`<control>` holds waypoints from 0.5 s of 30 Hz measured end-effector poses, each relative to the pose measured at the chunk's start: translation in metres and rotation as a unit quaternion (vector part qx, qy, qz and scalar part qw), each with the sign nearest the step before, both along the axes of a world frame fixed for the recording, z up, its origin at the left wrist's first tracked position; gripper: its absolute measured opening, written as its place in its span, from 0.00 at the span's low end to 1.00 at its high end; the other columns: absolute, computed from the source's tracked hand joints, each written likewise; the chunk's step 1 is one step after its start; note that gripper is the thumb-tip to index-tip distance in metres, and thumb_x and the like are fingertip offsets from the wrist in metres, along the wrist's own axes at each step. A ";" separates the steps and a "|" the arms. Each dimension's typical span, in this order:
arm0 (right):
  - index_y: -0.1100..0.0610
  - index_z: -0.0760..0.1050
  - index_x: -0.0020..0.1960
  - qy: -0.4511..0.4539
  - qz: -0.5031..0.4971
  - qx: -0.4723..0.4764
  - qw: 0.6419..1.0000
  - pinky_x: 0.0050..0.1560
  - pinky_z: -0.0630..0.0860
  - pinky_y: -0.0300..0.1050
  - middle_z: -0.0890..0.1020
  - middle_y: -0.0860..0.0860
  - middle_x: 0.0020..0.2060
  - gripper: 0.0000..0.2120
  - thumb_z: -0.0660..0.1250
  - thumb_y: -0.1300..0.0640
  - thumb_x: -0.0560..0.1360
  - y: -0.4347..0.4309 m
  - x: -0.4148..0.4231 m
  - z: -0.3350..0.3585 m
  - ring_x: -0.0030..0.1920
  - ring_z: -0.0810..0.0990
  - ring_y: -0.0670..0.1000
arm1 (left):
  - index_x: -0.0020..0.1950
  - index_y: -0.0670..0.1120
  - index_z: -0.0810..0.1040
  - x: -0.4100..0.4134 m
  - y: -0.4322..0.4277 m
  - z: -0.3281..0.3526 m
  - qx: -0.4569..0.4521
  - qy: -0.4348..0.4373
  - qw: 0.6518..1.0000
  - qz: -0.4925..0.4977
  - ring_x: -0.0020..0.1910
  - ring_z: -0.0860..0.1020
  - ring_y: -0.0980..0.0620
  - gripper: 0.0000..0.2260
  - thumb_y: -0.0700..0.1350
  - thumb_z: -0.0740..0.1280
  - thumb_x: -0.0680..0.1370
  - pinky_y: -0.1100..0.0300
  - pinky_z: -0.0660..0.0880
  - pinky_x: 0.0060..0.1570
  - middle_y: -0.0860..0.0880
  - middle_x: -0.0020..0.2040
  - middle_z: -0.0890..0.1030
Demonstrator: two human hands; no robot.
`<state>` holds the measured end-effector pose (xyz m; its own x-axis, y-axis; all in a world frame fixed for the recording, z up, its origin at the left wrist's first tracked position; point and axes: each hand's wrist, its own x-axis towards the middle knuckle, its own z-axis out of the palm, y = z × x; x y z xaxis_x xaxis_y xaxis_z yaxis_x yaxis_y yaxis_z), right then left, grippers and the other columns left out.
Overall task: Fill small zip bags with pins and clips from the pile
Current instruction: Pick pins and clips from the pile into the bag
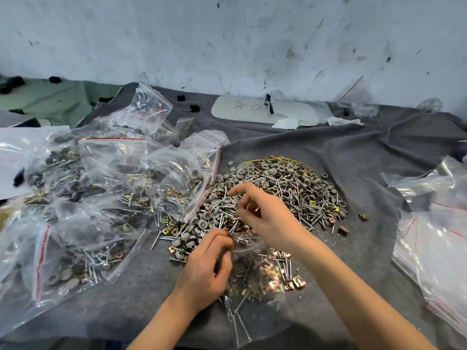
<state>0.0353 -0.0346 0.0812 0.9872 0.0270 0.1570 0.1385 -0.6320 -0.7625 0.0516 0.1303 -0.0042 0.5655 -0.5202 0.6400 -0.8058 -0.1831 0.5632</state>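
Pinching clips (254,209) above the pile (290,190), the right hand (265,215) may spill them beside the zip bag (255,299) at the pile's near edge if the left hand (204,269), gripping its mouth, slackens.

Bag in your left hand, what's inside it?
Inside the clear bag are long silver pins and gold-coloured clips. The left hand grips the bag's mouth, so whatever sits behind the fingers is hidden.
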 end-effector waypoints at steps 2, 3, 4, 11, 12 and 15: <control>0.48 0.75 0.53 -0.012 0.009 0.048 0.999 0.42 0.74 0.40 0.78 0.44 0.39 0.10 0.65 0.62 0.77 0.000 -0.008 0.006 0.38 0.76 0.46 | 0.51 0.46 0.69 0.001 0.000 0.000 -0.014 0.015 1.000 0.002 0.48 0.70 0.66 0.05 0.39 0.57 0.77 0.76 0.66 0.51 0.55 0.50 0.71; 0.48 0.76 0.50 -0.014 0.012 0.060 0.998 0.43 0.75 0.42 0.78 0.44 0.39 0.10 0.66 0.62 0.76 0.001 -0.011 0.008 0.39 0.77 0.47 | 0.52 0.46 0.69 0.001 0.001 -0.001 -0.019 0.018 1.000 0.002 0.50 0.70 0.67 0.06 0.39 0.57 0.77 0.76 0.66 0.52 0.55 0.51 0.71; 0.48 0.77 0.48 -0.009 0.017 0.066 0.998 0.44 0.76 0.42 0.79 0.46 0.38 0.09 0.67 0.63 0.75 0.001 -0.014 0.009 0.40 0.78 0.48 | 0.53 0.46 0.68 0.001 0.001 -0.001 -0.025 0.018 1.000 0.001 0.52 0.70 0.67 0.06 0.39 0.57 0.77 0.76 0.66 0.53 0.54 0.53 0.71; 0.52 0.81 0.47 0.039 0.045 -0.004 0.998 0.47 0.74 0.34 0.81 0.42 0.41 0.03 0.68 0.57 0.75 0.003 -0.020 0.006 0.44 0.78 0.39 | 0.54 0.46 0.69 0.000 0.002 -0.002 -0.055 0.009 0.998 -0.003 0.56 0.71 0.66 0.07 0.39 0.57 0.78 0.74 0.67 0.56 0.57 0.57 0.70; 0.52 0.81 0.47 0.033 0.041 0.005 0.999 0.48 0.74 0.35 0.81 0.43 0.41 0.03 0.68 0.56 0.75 0.002 -0.021 0.005 0.45 0.78 0.39 | 0.54 0.46 0.69 0.000 0.002 -0.002 -0.060 0.008 0.998 0.000 0.56 0.72 0.66 0.07 0.39 0.56 0.78 0.74 0.67 0.56 0.55 0.56 0.71; 0.52 0.80 0.47 0.009 0.024 0.036 0.999 0.47 0.75 0.37 0.81 0.44 0.42 0.03 0.68 0.57 0.75 -0.003 -0.023 0.004 0.44 0.78 0.40 | 0.53 0.46 0.70 0.001 0.003 -0.001 -0.067 0.016 0.998 0.001 0.55 0.74 0.61 0.06 0.40 0.56 0.78 0.71 0.69 0.56 0.53 0.55 0.73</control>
<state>0.0119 -0.0374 0.0856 0.9877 0.0629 0.1428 0.1531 -0.5677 -0.8089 0.0522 0.1333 -0.0057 0.5882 -0.4296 0.6852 -0.7863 -0.1057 0.6087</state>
